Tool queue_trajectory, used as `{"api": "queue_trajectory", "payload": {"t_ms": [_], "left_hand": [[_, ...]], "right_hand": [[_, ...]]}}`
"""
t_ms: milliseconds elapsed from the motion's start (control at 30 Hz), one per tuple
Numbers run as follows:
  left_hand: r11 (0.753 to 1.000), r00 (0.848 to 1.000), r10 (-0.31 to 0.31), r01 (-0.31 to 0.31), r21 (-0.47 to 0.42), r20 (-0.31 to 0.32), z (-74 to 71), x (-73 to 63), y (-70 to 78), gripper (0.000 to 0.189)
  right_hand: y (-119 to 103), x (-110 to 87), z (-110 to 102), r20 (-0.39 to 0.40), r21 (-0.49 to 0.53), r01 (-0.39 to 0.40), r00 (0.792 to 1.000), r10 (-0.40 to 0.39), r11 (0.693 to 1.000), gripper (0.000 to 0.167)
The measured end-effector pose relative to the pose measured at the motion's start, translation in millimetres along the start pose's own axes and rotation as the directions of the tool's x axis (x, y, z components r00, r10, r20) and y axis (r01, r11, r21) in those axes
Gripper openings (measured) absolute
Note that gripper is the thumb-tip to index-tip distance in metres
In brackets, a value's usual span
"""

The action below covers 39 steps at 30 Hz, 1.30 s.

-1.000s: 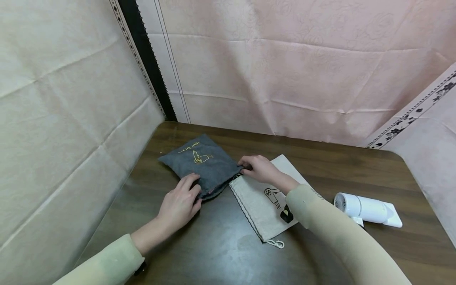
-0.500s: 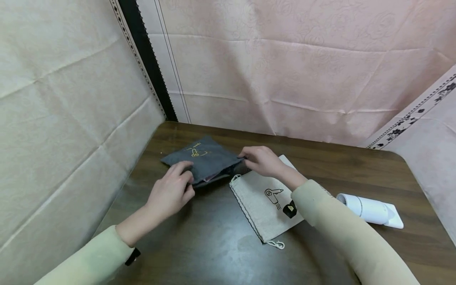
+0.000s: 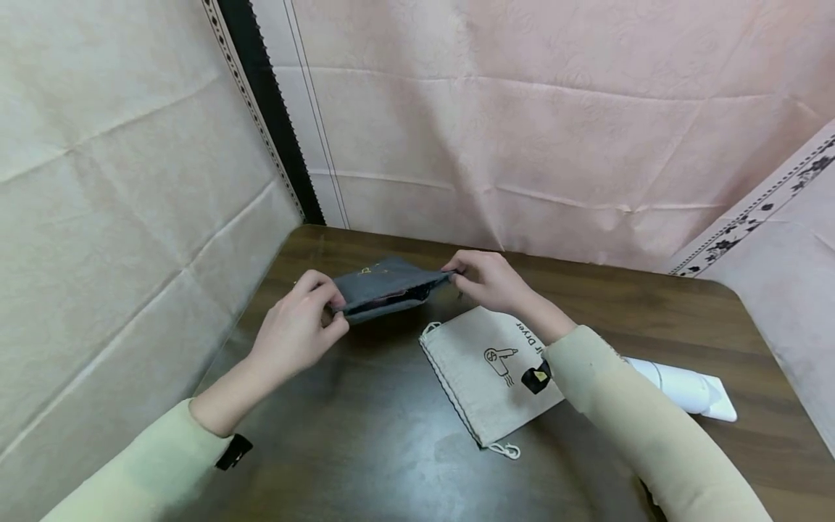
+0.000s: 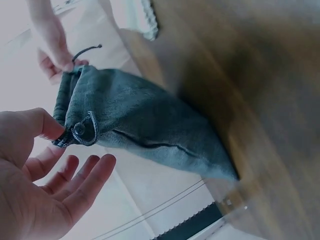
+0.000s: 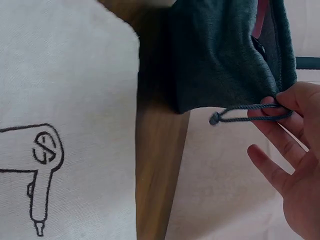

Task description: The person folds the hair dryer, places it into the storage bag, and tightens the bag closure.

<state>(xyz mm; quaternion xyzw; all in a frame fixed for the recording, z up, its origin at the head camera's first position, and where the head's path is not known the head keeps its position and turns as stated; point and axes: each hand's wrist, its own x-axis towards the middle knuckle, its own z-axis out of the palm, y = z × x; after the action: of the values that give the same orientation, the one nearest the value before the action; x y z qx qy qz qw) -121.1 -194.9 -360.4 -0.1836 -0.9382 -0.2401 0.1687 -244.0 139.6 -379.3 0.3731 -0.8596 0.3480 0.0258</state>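
A dark grey-blue drawstring pouch (image 3: 381,290) hangs between both hands, its mouth parted and turned towards me. My left hand (image 3: 293,319) pinches the left corner of the mouth between thumb and index finger; in the left wrist view the other fingers spread below the pouch's cord. At the opposite corner, my right hand (image 3: 492,283) pinches the rim, with a looped cord (image 5: 245,112) dangling beside the fingers. A strip of reddish material (image 5: 260,20) shows inside the mouth in the right wrist view; what it is I cannot tell.
Flat on the brown wooden table (image 3: 391,449) lies a cream drawstring pouch (image 3: 457,370) printed with a hair dryer, below my right forearm. A white hair dryer (image 3: 691,391) lies at the right, partly hidden by the sleeve. Pale cloth (image 3: 522,145) hangs behind the table.
The dark pouch has tipped from lying with its print showing to being raised by its mouth. My left hand has moved left and up from its front edge to pinch the corner; my right hand has risen.
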Motion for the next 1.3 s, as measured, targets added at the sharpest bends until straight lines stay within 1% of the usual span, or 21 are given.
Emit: {"api": "queue_trajectory", "payload": {"t_ms": [100,267,367,467,567,700,833,967,1133,1300], "left_hand": [[0.999,0.999,-0.035,0.036,-0.035,0.014,-5.8,4.0,-0.6,0.009],[0.993,0.994,-0.092,0.096,-0.072,0.062,-12.5,8.0,-0.8,0.008],[0.992,0.991,-0.100,0.106,-0.072,0.089,-13.5,8.3,-0.8,0.008],[0.992,0.989,-0.097,0.106,-0.068,0.115,-10.3,6.3,-1.2,0.008],[0.993,0.986,-0.094,0.103,-0.061,0.134,-4.1,2.6,-2.0,0.008],[0.994,0.985,-0.086,0.095,-0.053,0.152,4.8,-4.3,-2.6,0.009],[0.997,0.985,-0.058,0.067,-0.049,0.161,14.5,-13.1,-2.4,0.011],[0.999,0.985,-0.031,0.038,-0.039,0.167,28.2,-25.0,-2.0,0.015],[1.000,0.987,0.005,-0.006,0.006,0.162,47.4,-39.0,0.5,0.018],[0.995,0.984,0.043,-0.057,0.079,0.172,62.7,-53.3,3.9,0.016]], "right_hand": [[-2.3,0.4,-2.6,-0.004,0.002,-0.010,1.000,0.010,1.000,0.018],[-5.6,-1.5,-7.6,0.017,-0.002,-0.023,1.000,0.023,1.000,0.019],[-6.6,-3.9,-8.5,0.055,-0.047,-0.011,0.998,0.014,0.999,0.021],[-6.6,-7.4,-8.0,0.085,-0.107,0.010,0.996,-0.001,0.994,0.022],[-5.4,-11.2,-6.2,0.118,-0.150,0.029,0.993,-0.011,0.988,0.022],[-3.7,-17.7,-4.1,0.138,-0.161,0.031,0.990,-0.008,0.987,0.022],[-3.8,-26.8,-1.2,0.174,-0.180,0.059,0.984,-0.027,0.982,0.021],[-2.9,-36.7,5.4,0.208,-0.205,0.096,0.977,-0.053,0.974,0.019],[3.0,-46.9,18.3,0.240,-0.207,0.125,0.968,-0.074,0.970,0.018],[8.1,-55.7,28.9,0.254,-0.244,0.144,0.964,-0.080,0.959,0.019]]}}
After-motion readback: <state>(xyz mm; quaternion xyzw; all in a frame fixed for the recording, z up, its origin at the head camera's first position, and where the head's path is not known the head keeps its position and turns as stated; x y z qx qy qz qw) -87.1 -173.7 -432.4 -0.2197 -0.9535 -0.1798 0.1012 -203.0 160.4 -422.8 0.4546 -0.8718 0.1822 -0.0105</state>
